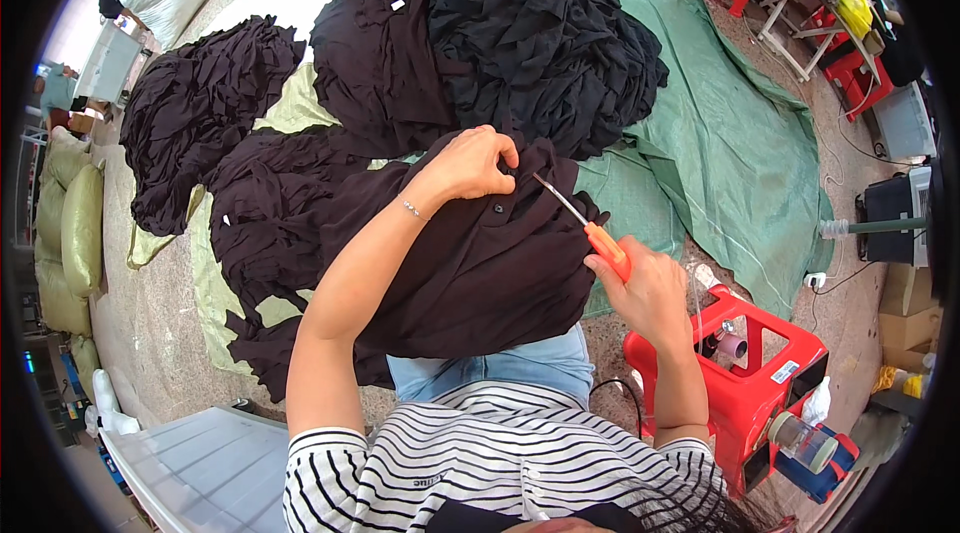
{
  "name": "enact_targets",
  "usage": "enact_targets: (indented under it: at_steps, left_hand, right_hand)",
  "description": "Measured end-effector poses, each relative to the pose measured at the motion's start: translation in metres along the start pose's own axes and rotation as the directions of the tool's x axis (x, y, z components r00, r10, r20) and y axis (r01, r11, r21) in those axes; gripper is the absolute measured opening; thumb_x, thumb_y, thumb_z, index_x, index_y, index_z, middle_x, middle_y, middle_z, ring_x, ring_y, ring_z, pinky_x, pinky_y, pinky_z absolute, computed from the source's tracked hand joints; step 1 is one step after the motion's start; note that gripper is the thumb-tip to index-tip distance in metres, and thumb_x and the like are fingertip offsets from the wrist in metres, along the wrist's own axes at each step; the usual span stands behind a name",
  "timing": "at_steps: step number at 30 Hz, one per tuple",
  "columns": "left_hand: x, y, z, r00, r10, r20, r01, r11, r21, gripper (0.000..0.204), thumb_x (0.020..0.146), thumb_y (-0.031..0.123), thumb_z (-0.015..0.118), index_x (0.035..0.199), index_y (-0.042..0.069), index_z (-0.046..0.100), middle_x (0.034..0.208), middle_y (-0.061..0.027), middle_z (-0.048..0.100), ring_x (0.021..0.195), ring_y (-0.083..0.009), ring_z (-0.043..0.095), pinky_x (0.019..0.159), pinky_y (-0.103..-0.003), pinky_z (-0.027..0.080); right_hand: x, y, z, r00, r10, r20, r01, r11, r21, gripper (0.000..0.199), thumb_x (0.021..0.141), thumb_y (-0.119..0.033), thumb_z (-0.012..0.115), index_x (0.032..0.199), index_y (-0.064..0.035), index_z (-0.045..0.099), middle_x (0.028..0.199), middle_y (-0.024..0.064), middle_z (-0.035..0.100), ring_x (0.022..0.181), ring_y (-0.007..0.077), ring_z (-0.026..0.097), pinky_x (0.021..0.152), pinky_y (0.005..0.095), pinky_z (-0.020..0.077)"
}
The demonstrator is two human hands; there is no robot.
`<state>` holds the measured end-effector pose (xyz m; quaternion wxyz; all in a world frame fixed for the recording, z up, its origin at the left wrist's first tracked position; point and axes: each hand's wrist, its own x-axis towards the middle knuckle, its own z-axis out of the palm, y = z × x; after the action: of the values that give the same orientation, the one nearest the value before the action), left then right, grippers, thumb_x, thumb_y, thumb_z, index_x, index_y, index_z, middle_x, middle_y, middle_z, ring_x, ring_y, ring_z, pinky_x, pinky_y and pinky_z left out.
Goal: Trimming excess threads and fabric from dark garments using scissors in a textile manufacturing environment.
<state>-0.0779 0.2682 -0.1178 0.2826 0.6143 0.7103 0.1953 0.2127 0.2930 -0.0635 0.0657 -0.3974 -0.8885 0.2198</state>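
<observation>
Garment (450,268), dark brown, one: draped across my lap, round dark button (499,207) showing. Left hand (470,163), mine: fingertips pinching the cloth just beyond that button. Right hand (645,288), mine: wrapped round the handle of an orange-handled tool (610,253), slim metal shaft angled toward my left hand; whether the tip touches cloth, I cannot tell. Black heap (540,33) of cloth, one: beyond my lap, beside green sheeting (730,123). Red stool (700,423), one: at my right.
</observation>
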Motion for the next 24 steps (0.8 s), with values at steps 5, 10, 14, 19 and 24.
enact_targets:
  at_steps: [5, 10, 14, 19, 24]
  left_hand:
    - [-0.005, 0.002, 0.020, 0.981, 0.041, -0.191, 0.005, 0.972, 0.235, 0.019, 0.069, 0.015, 0.069, 0.080, 0.000, 0.066, 0.079, -0.0138, 0.065, 0.081, -0.0302, 0.066, 0.076, -0.041, 0.053]
    - [-0.014, -0.005, 0.031, 0.916, 0.132, -0.378, -0.108, 0.991, 0.083, 0.014, 0.072, 0.010, 0.069, 0.081, -0.001, 0.067, 0.077, -0.0122, 0.065, 0.071, -0.0254, 0.066, 0.067, -0.036, 0.054]
    - [-0.018, -0.007, 0.029, 0.886, 0.183, -0.427, -0.193, 0.981, 0.019, 0.012, 0.074, 0.005, 0.069, 0.083, -0.002, 0.068, 0.072, -0.0105, 0.064, 0.062, -0.0206, 0.064, 0.062, -0.031, 0.053]
    - [-0.022, -0.005, 0.024, 0.898, 0.128, -0.422, -0.187, 0.977, -0.101, 0.012, 0.074, 0.005, 0.069, 0.084, -0.002, 0.069, 0.070, -0.0104, 0.065, 0.060, -0.0199, 0.065, 0.062, -0.030, 0.053]
    - [-0.022, -0.005, 0.023, 0.898, 0.083, -0.433, -0.176, 0.968, -0.179, 0.011, 0.075, 0.005, 0.068, 0.083, -0.002, 0.068, 0.070, -0.0111, 0.066, 0.061, -0.0204, 0.067, 0.063, -0.030, 0.054]
  right_hand:
    - [0.000, -0.001, 0.001, 1.000, -0.002, 0.013, 0.002, 1.000, 0.007, 0.042, 0.090, -0.041, 0.070, 0.079, -0.0017, 0.057, 0.072, 0.0180, 0.066, 0.063, 0.0391, 0.065, 0.055, 0.0470, 0.0465]
    - [-0.001, -0.002, 0.002, 1.000, 0.002, 0.001, -0.002, 1.000, 0.025, 0.043, 0.090, -0.041, 0.069, 0.079, -0.0015, 0.058, 0.073, 0.0180, 0.067, 0.062, 0.0392, 0.065, 0.055, 0.0467, 0.0468]
    - [0.000, -0.005, 0.001, 1.000, 0.008, 0.004, -0.008, 1.000, 0.027, 0.043, 0.089, -0.042, 0.070, 0.080, -0.0011, 0.061, 0.070, 0.0180, 0.066, 0.063, 0.0392, 0.065, 0.055, 0.0462, 0.0472]
    - [0.002, -0.008, 0.003, 1.000, -0.006, 0.011, 0.005, 0.999, 0.044, 0.043, 0.089, -0.044, 0.070, 0.081, -0.0021, 0.063, 0.066, 0.0174, 0.064, 0.061, 0.0391, 0.064, 0.055, 0.0463, 0.0473]
    - [0.005, -0.009, 0.005, 1.000, 0.016, -0.001, -0.016, 0.999, 0.030, 0.043, 0.088, -0.045, 0.070, 0.079, -0.0037, 0.064, 0.062, 0.0174, 0.063, 0.059, 0.0392, 0.063, 0.053, 0.0468, 0.0466]
